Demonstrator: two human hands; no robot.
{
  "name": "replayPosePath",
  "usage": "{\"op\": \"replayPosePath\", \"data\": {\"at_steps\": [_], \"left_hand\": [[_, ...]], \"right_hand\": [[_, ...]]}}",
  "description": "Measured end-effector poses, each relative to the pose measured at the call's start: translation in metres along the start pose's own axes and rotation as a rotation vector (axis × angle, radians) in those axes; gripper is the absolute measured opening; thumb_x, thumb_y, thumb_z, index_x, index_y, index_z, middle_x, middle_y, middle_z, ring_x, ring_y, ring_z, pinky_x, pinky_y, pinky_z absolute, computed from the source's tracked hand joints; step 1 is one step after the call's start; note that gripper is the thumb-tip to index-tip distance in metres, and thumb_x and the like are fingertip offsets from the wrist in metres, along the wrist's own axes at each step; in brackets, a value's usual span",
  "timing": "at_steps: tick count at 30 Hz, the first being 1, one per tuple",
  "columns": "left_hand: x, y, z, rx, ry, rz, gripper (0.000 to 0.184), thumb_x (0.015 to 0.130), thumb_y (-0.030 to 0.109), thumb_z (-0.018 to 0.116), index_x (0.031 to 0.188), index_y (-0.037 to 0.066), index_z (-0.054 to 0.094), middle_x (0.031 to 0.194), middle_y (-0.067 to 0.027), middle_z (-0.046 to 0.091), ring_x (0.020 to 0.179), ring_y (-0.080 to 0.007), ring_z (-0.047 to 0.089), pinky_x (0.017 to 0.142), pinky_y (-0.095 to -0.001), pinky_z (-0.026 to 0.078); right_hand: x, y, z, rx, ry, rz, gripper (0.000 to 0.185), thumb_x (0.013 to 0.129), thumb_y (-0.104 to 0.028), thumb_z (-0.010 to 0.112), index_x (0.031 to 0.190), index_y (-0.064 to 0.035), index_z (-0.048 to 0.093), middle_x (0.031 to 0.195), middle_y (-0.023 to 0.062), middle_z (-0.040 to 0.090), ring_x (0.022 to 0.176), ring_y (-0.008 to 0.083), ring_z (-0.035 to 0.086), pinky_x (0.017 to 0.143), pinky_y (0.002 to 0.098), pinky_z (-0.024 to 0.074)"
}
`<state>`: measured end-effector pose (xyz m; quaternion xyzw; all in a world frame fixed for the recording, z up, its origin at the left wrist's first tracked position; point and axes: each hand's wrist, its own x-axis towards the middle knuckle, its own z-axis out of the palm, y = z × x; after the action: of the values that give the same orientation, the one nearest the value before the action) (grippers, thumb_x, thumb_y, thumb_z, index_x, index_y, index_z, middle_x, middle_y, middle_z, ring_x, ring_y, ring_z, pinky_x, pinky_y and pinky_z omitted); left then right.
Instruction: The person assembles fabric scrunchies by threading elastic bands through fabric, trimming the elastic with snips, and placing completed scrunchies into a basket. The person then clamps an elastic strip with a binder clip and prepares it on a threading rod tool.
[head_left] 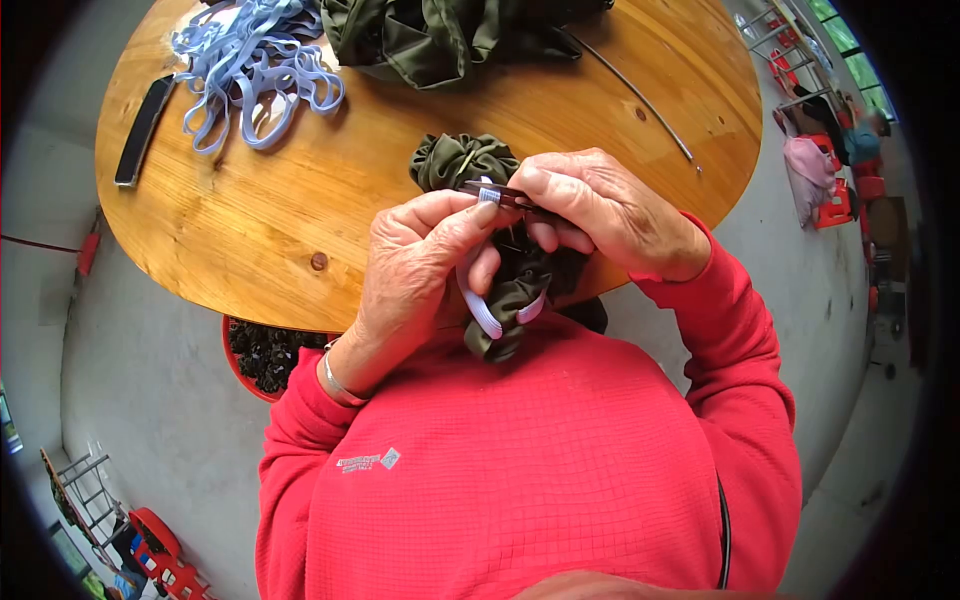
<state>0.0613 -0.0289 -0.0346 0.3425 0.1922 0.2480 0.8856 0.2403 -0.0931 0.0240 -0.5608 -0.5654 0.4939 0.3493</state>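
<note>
Between the thumb and finger of my left hand (425,250) I pinch the end of a pale blue elastic band (488,194); more of the band loops down below. A gathered dark green fabric tube (462,160) lies bunched around the elastic, part on the table and part hanging toward my lap (505,310). My right hand (590,205) is closed on a small dark tool with narrow tips (512,197), which looks like thread snips. Its tips meet the elastic at my left fingertips. My fingers cover most of the tool.
On the wooden table (240,220), a tangle of pale blue elastic (255,80) lies at the back left beside a long black object (145,132). Dark green fabric (430,40) is heaped at the back. A thin metal rod (640,98) rests at right. Below the table edge stands a red tub (238,365) of dark pieces.
</note>
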Motion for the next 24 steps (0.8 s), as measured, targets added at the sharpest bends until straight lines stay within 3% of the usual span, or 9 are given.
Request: {"op": "replayPosePath", "data": {"at_steps": [24], "left_hand": [[-0.001, -0.001, 0.003, 0.031, 0.005, 0.027, 0.015, 0.09, 0.011, 0.058, 0.089, -0.002, 0.065, 0.059, -0.0019, 0.057, 0.045, -0.0044, 0.046, 0.041, -0.0173, 0.034]], "right_hand": [[0.004, 0.012, 0.008, 0.171, 0.015, 0.069, 0.035, 0.094, -0.032, 0.052, 0.084, 0.0007, 0.063, 0.071, -0.0006, 0.055, 0.067, 0.0066, 0.049, 0.061, 0.0222, 0.0422]]}}
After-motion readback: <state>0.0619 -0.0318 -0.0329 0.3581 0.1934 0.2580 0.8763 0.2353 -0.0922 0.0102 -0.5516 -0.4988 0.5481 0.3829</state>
